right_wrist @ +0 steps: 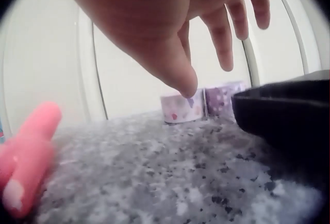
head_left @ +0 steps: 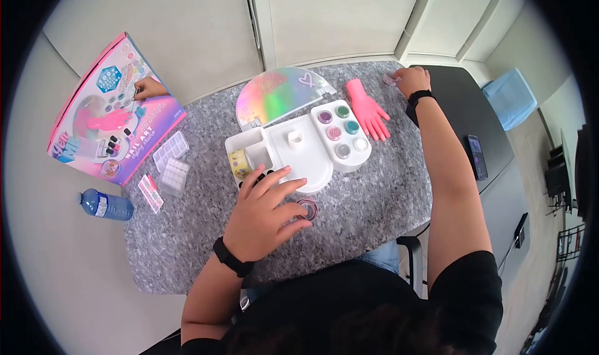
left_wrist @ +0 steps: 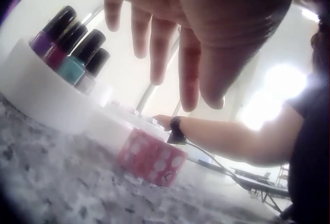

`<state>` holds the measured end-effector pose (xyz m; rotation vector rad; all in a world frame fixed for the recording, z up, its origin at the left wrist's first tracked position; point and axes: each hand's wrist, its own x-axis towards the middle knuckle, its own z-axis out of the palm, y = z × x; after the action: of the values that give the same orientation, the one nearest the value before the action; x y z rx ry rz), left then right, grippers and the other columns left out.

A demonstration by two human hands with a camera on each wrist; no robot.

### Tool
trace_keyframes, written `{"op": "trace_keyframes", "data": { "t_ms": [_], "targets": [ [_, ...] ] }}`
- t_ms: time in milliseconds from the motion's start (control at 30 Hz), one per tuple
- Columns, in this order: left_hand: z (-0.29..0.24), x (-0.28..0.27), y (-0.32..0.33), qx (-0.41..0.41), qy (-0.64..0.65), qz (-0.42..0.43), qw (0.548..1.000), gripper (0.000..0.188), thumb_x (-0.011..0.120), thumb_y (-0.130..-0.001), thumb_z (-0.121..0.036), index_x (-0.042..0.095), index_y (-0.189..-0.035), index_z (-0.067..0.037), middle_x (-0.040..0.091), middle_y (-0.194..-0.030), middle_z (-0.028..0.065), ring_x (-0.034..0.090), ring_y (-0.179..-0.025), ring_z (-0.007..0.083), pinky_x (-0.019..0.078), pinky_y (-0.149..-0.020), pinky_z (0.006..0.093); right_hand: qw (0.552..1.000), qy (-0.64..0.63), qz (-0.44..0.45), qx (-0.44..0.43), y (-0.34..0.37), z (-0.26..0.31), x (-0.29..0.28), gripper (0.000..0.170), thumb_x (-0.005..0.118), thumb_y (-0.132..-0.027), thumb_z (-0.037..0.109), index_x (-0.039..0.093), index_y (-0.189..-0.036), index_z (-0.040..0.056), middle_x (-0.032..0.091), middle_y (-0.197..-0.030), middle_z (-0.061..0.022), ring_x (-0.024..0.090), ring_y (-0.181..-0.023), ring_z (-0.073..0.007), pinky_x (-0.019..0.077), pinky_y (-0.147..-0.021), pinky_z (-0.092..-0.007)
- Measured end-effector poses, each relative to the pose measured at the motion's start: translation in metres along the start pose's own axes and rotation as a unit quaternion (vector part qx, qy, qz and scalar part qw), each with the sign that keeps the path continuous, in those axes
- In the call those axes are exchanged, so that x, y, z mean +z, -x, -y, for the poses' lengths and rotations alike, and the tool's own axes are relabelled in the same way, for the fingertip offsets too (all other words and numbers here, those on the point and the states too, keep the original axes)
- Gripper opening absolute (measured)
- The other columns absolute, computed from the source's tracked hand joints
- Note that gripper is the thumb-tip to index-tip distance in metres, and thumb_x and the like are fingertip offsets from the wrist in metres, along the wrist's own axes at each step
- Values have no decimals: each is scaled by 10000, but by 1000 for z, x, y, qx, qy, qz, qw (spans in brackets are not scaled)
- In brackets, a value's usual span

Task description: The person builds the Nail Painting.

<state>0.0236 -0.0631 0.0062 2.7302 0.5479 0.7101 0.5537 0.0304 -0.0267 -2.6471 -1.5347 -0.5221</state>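
Observation:
My left hand [head_left: 265, 214] hovers with spread, nearly straight fingers over the front left of the white organizer [head_left: 312, 167]. Under its thumb side stands a pink roll of patterned tape [left_wrist: 153, 157] on the table. Several nail polish bottles [left_wrist: 72, 69] with black caps stand in the organizer near this hand; its fingers partly hide them from above. At the table's back right, my right hand [head_left: 413, 80] reaches down with loose fingers over two rolls of decorated tape. Its thumb overlaps the whitish roll [right_wrist: 181, 108], while the purple roll [right_wrist: 223, 99] stands beside that one.
A pink model hand [head_left: 368, 110] lies right of the organizer's glitter pots [head_left: 335, 133]. Behind stands an iridescent panel [head_left: 274, 99]. A yellow tape roll [head_left: 239, 163] sits in a compartment. At left are a box [head_left: 115, 114], clear cases [head_left: 172, 175] and a bottle [head_left: 106, 205].

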Motion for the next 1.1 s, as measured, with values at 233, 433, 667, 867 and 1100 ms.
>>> {"op": "trace_keyframes", "data": {
  "t_ms": [233,433,667,867,1100],
  "targets": [
    [0,2,1,-60,-53,-7,997,279,869,-836,-385,796,-1019,-188,568,-1593,104,418,-1537,389,263,-1275,612,986,-102,-76,-105,41,33,-72,136,738,-935,209,854,-999,181,810,-1001,-91,727,-1073,-308,427,-1200,-549],
    [2,9,4,-67,-83,-12,994,295,890,-808,-394,808,-995,-180,466,-1681,121,328,-1591,402,225,-1277,674,938,-124,-205,-251,215,83,-164,170,701,-861,85,795,-989,145,755,-1031,-20,650,-1229,-287,384,-1230,-590],
    [-6,12,4,-43,-57,27,997,237,857,-847,-405,827,-943,-190,492,-1675,101,313,-1608,392,161,-1292,687,937,-154,-25,-311,311,101,-142,177,663,-855,111,774,-991,128,699,-1056,-27,612,-1258,-266,383,-1231,-600],
    [-13,13,3,-30,-48,16,998,250,860,-856,-381,810,-1012,-192,531,-1630,84,334,-1600,365,159,-1291,697,918,-239,-36,-313,312,112,-146,137,664,-858,141,754,-957,115,648,-1157,-31,574,-1241,-280,444,-1167,-492],
    [-11,11,3,-11,-46,-1,999,336,870,-844,-379,789,-1123,-211,545,-1616,72,366,-1581,356,179,-1284,682,902,-209,85,-368,311,115,-144,167,700,-856,151,752,-1014,139,689,-1159,-22,635,-1071,-252,552,-933,-397]
  ]
}}
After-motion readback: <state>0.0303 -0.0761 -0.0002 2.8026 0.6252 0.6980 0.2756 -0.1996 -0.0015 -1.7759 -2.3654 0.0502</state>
